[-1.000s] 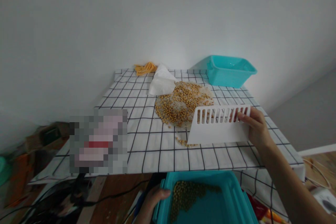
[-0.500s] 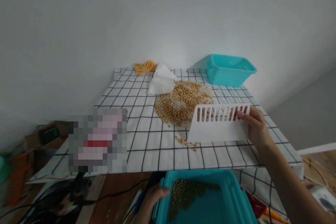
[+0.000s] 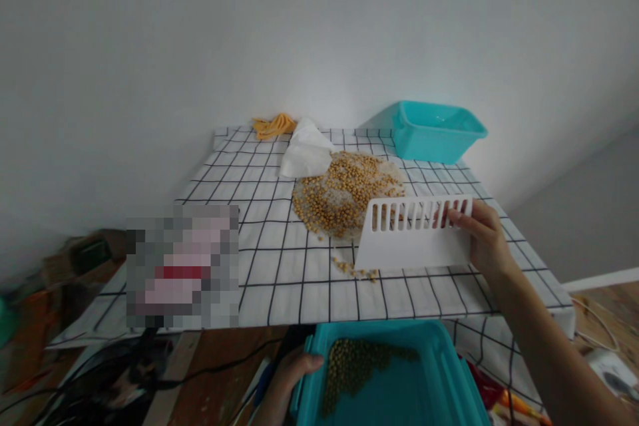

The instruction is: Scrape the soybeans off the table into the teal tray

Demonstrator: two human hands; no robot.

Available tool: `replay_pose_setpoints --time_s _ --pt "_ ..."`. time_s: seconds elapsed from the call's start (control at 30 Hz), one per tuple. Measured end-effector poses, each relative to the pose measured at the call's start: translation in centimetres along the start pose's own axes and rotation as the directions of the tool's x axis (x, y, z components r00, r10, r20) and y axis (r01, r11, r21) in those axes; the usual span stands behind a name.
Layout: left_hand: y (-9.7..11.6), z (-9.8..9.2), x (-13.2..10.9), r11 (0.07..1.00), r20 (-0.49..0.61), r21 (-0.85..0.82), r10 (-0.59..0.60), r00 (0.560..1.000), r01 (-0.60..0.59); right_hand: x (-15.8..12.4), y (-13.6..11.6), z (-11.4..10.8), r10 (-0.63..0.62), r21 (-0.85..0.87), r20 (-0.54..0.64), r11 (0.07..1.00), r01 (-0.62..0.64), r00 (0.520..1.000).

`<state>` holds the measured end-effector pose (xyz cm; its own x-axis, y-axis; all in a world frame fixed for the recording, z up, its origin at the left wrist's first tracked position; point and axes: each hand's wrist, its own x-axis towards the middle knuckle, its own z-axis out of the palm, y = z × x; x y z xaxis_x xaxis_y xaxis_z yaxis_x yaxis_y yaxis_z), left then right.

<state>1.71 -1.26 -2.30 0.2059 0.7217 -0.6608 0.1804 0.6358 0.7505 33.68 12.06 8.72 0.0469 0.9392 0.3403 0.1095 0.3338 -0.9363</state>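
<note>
My right hand (image 3: pixel 484 236) grips the right end of a white slotted plastic scraper (image 3: pixel 414 246), its lower edge against the checked tablecloth. Left of and behind the scraper lies a spread pile of soybeans (image 3: pixel 344 196) mixed with pale grains. A few stray soybeans (image 3: pixel 344 267) trail beside the scraper's lower left corner. Below the table's front edge, my left hand (image 3: pixel 299 373) holds the left rim of a teal plastic bin (image 3: pixel 399 399), thumb over the rim, the other fingers hidden. Beans lie inside along its far and left sides.
A second teal bin (image 3: pixel 434 143) stands at the back right by the wall. A white cloth (image 3: pixel 307 150) touches the pile, with a yellow stringy bundle (image 3: pixel 274 126) behind it. At the front left is a blurred-out item (image 3: pixel 184 266). Black cables (image 3: pixel 219 369) run below the table.
The scraper and my right hand have shifted very slightly left, along with a small drift of the whole view. The bin and my left hand stay put.
</note>
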Motion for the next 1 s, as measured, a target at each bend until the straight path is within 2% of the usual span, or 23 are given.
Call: replay_pose_setpoints --time_s 0.3,0.57,0.83,1.0 --pt "-1.7 -1.3 3.4 0.986 0.062 -0.075 -0.146 0.987 0.151 -0.2 -0.5 0.2 -0.03 -0.023 0.031 0.999 0.03 0.999" --pt "-3.3 -1.4 4.2 0.982 0.085 -0.153 -0.098 0.992 0.11 -0.2 -0.9 0.3 -0.066 -0.04 0.069 0.997 0.069 0.995" --pt "-3.0 -1.6 4.2 0.976 0.172 -0.195 -0.06 0.983 0.094 -0.3 -1.0 0.3 -0.078 -0.044 0.074 0.996 0.082 0.994" --pt "-3.0 -1.7 4.2 0.974 0.165 -0.2 -0.071 0.984 0.104 -0.3 -0.9 0.3 -0.07 -0.05 0.086 0.996 0.075 0.994"
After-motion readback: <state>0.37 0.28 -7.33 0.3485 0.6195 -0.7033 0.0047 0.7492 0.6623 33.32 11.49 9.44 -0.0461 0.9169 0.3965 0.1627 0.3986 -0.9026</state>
